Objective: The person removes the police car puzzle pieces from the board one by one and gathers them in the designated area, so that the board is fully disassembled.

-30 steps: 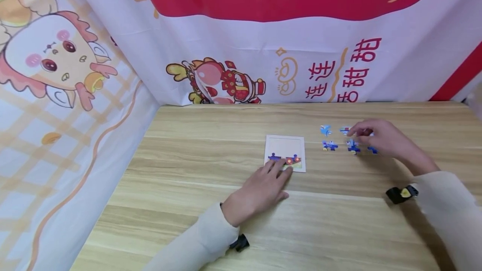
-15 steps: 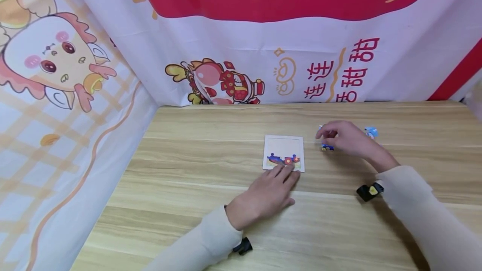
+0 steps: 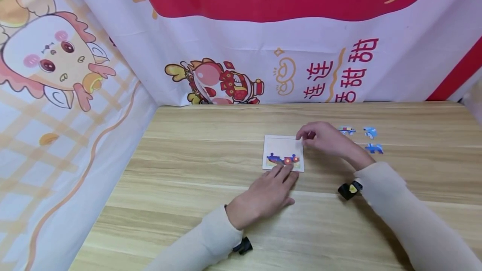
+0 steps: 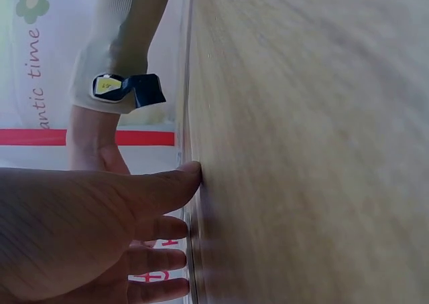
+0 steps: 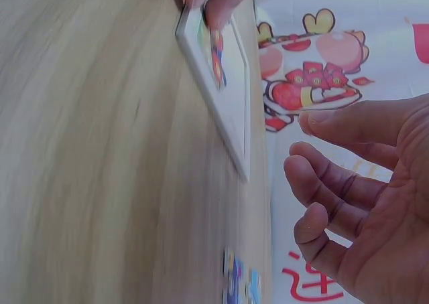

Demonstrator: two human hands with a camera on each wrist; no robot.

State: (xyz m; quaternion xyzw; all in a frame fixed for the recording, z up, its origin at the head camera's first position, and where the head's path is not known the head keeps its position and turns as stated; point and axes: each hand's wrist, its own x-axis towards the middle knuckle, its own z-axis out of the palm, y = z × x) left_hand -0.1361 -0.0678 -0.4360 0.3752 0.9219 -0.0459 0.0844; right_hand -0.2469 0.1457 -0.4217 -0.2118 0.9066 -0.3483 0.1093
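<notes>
Filling the puzzle tray (image 3: 282,146) seems underway, left hand (image 3: 265,195) laid straight-fingered on it, right hand (image 3: 324,138) half-curled, whether holding anything I can't tell, probably needing careful alignment next

My head view looks down at the table (image 3: 188,145) while wrist views skim it close up, head and right sharing the board (image 3: 283,145).
</notes>
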